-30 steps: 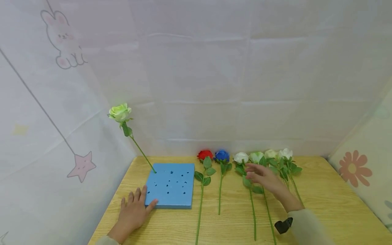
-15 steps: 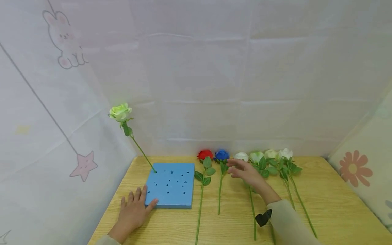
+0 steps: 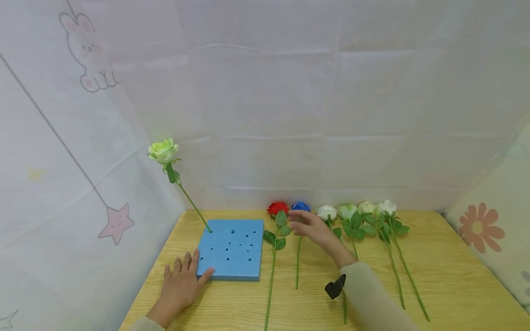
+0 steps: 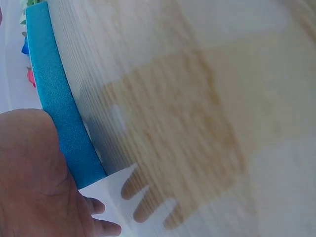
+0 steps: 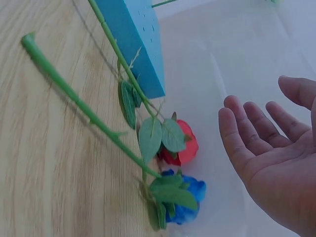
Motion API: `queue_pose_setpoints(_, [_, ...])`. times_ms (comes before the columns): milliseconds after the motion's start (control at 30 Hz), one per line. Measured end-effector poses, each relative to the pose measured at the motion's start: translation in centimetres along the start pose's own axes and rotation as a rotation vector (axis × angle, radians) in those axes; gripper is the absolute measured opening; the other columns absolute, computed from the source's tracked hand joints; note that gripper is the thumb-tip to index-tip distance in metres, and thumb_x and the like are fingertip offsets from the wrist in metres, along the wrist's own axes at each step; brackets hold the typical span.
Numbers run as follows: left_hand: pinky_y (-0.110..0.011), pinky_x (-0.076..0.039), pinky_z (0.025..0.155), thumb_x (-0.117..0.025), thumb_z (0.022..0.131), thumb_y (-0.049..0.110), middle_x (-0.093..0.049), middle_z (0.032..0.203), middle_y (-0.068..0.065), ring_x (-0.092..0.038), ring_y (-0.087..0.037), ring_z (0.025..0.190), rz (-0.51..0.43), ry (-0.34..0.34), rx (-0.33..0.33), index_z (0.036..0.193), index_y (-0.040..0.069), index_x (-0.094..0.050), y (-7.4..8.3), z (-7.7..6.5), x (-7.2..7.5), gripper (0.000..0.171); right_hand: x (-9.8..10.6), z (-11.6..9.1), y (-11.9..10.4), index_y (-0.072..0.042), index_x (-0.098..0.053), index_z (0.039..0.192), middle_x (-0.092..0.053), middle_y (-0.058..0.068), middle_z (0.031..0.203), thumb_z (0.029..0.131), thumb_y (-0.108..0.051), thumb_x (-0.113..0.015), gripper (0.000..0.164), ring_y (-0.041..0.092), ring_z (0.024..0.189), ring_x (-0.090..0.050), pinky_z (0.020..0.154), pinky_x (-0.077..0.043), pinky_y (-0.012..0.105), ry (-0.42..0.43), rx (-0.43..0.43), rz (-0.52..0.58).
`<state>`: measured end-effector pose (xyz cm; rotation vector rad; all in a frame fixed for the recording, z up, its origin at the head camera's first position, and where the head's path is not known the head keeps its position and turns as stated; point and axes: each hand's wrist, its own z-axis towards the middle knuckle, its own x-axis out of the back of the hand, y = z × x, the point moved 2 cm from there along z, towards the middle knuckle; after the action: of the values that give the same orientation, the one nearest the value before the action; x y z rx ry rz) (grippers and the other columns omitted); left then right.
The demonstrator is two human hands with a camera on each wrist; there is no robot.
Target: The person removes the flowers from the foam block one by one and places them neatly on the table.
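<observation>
My left hand (image 3: pixel 180 282) rests at the near left corner of a blue foam block (image 3: pixel 244 271), its fingers spread and thumb on the block's edge. A light green artificial rose (image 3: pixel 164 151) stands tilted in a hole at the block's far left corner. Over the blue rose (image 3: pixel 300 206) hovers my right hand (image 3: pixel 311 228), fingers relaxed and nothing held. In the right wrist view that hand (image 5: pixel 276 148) is palm-up to the camera, apart from the blue rose (image 5: pixel 190 200) and the red rose (image 5: pixel 182 145). The red rose (image 3: pixel 278 208) lies just left of it.
Farther right on the wooden table (image 3: pixel 447 276) lie a white rose (image 3: pixel 327 212), a pale green rose (image 3: pixel 347 211), a cream rose (image 3: pixel 366 208) and another white rose (image 3: pixel 387 207). A white printed cloth (image 3: pixel 265 115) hangs behind. Several holes dot the block's top.
My right hand has moved left, from over the white and pale green roses to over the blue rose. The left hand stays at the block.
</observation>
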<state>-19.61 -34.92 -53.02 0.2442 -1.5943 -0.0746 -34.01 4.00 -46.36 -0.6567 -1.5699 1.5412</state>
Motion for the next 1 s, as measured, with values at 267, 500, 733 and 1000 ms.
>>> queue_pose_setpoints(267, [-0.080, -0.002, 0.110, -0.028, 0.098, 0.077, -0.019, 0.163, -0.031, -0.013, -0.060, 0.146, -0.012, -0.024, 0.008, 0.164, 0.007, -0.013, 0.0, 0.2, 0.5, 0.097, -2.7, 2.5, -0.5, -0.011, -0.052, 0.147, -0.057, 0.016, 0.140, 0.102, -0.027, -0.065, 0.050, 0.039, 0.122, -0.061, 0.099, -0.054, 0.045, -0.020, 0.003, 0.004])
queue_pose_setpoints(500, [-0.080, -0.002, 0.110, -0.029, 0.097, 0.078, -0.017, 0.164, -0.029, -0.012, -0.060, 0.146, -0.022, -0.041, 0.017, 0.164, 0.008, -0.011, 0.0, 0.1, 0.4, 0.098, -5.0, 4.8, -1.5, -0.011, -0.054, 0.145, -0.058, 0.016, 0.141, 0.101, -0.027, -0.065, 0.048, 0.035, 0.121, -0.063, 0.103, -0.051, 0.051, -0.044, 0.015, 0.053])
queue_pose_setpoints(733, [-0.080, -0.004, 0.110, -0.030, 0.098, 0.077, -0.020, 0.163, -0.029, -0.016, -0.060, 0.145, 0.001, 0.003, 0.002, 0.163, 0.005, -0.015, 0.5, -0.3, 1.1, 0.098, -7.2, 7.4, -2.7, -0.016, -0.056, 0.144, -0.062, 0.013, 0.133, 0.102, -0.024, -0.064, 0.043, 0.032, 0.116, -0.066, 0.099, -0.054, 0.043, -0.057, 0.001, 0.082])
queue_pose_setpoints(1000, [-0.080, 0.003, 0.110, -0.026, 0.095, 0.081, -0.013, 0.166, -0.027, -0.008, -0.060, 0.147, -0.032, -0.063, 0.026, 0.164, 0.010, -0.008, -0.1, -0.4, -0.1, 0.101, -10.4, 9.7, -2.7, -0.010, -0.057, 0.142, -0.063, 0.014, 0.131, 0.102, -0.022, -0.065, 0.043, 0.033, 0.114, -0.067, 0.098, -0.055, 0.043, -0.075, 0.020, 0.118])
